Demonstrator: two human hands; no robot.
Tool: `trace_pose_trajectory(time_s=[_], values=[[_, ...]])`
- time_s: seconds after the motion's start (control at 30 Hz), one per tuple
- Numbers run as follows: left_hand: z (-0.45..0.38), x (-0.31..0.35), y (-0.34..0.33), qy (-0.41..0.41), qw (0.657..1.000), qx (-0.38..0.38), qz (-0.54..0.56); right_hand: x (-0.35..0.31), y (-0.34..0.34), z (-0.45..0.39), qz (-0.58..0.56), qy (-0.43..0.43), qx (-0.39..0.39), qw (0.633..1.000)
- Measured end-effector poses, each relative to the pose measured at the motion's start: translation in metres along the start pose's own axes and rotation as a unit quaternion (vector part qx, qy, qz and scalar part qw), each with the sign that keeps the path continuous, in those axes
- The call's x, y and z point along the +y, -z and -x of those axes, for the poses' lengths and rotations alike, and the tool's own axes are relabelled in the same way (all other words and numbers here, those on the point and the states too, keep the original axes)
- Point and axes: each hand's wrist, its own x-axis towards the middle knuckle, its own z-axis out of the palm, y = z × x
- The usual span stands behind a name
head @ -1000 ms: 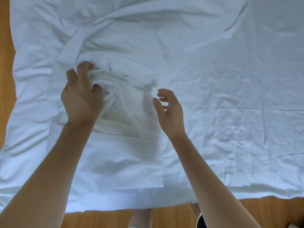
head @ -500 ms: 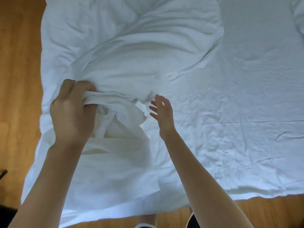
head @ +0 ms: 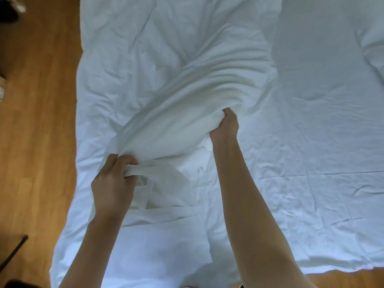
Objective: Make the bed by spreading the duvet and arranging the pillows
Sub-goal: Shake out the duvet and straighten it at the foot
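A white duvet (head: 176,65) lies bunched and twisted over the left half of the bed. My left hand (head: 113,183) grips a gathered strip of its edge near the bed's left side. My right hand (head: 225,125) reaches further in and grips a thick fold of the same duvet, with the fingers buried in the cloth. A flat folded flap of white fabric (head: 162,206) lies between my forearms. The white bed sheet (head: 311,132) is bare and creased on the right. Part of a white pillow (head: 372,44) shows at the top right edge.
Wooden floor (head: 37,121) runs along the bed's left side and along the near edge. A thin dark rod (head: 12,252) lies on the floor at lower left, and a dark object (head: 10,9) sits in the top left corner.
My right hand, open and hovering before, has reached forward and taken hold of a duvet fold. My left hand keeps its grip. The view has shifted, showing more floor on the left.
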Motion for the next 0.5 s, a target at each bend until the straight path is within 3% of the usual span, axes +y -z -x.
trace_pose_trajectory(time_s=[0.07, 0.13, 0.2, 0.3, 0.37, 0.5], values=[[-0.008, 0.005, -0.007, 0.027, 0.998, -0.056, -0.008, -0.031, -0.014, 0.018, 0.042, 0.164, -0.018, 0.985], [-0.015, 0.018, -0.014, 0.041, 0.994, -0.102, -0.005, -0.047, -0.034, 0.047, 0.146, 0.307, -0.057, 0.939], [-0.013, 0.039, -0.018, 0.025, 0.994, -0.105, 0.032, -0.053, -0.046, 0.066, 0.271, 0.361, -0.095, 0.887], [-0.014, 0.089, -0.018, -0.041, 0.992, -0.072, 0.098, -0.053, -0.037, 0.083, 0.399, 0.325, -0.14, 0.846], [-0.028, 0.123, -0.028, -0.035, 0.989, -0.091, 0.116, -0.048, -0.019, 0.093, 0.461, 0.287, -0.136, 0.829], [-0.045, 0.164, -0.057, -0.052, 0.987, -0.078, 0.133, -0.06, 0.016, 0.092, 0.466, 0.248, -0.133, 0.838]])
